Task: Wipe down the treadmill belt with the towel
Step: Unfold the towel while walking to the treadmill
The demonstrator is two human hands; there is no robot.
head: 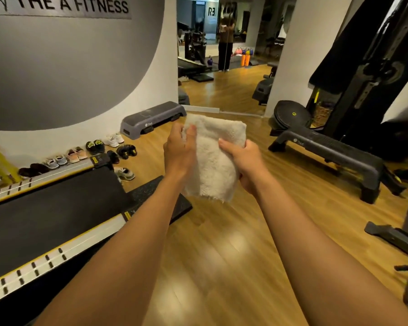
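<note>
Towel is hanging folded above the floor; left hand is pinching its eleven o'clock corner, right hand gripping its three o'clock edge. Treadmill belt is lying at eight o'clock.

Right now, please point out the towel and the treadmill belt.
towel (216, 161): head view, middle of the folded cloth.
treadmill belt (45, 212): head view, bare dark surface, near its middle.

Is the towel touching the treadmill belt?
Apart. Head view shows the towel gripped by left hand and right hand over the wood floor, beside the treadmill belt.
</note>
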